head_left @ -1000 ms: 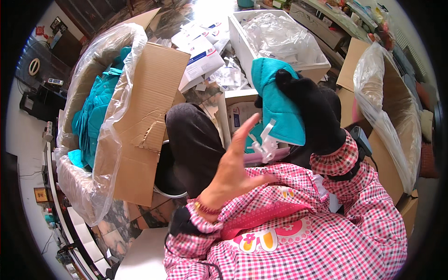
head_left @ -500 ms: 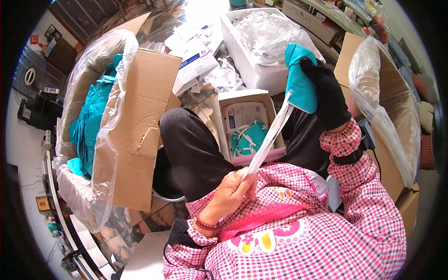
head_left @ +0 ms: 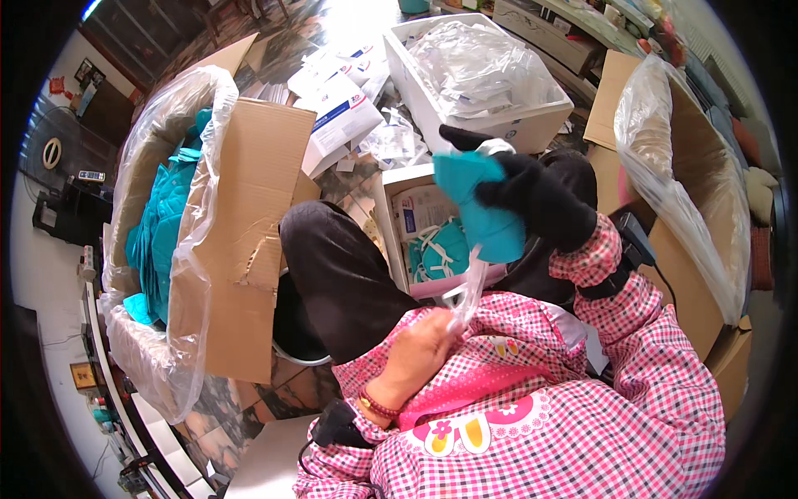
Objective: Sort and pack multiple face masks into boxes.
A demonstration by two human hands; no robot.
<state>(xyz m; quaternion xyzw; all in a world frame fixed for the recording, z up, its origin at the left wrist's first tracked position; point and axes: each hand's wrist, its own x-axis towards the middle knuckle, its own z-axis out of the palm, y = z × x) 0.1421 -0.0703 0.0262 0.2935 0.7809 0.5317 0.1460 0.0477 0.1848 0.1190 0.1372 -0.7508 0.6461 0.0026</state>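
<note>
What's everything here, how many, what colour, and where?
Held mask: one, teal, right of centre
Straps: several, white, below that mask
Small box: one, white-pink, between the knees
Boxed masks: uncountable, teal, inside
Cartons: two, brown, left and right
Mask pile: many, teal, left carton
Tub: one, white, top middle
Packets: many, whitish, inside tub
Printed packs: several, white-blue, left of tub
Bucket: one, dark inside, by left knee
Edge clutter: uncountable, mixed, around rim
Left fingers: one hand, bare, on straps
Right fingers: one hand, black-gloved, on held mask

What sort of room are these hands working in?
Probably a home's living room: a fan stands at the left, a drawer cabinet at the far side, and cushions lie along the right.
</note>
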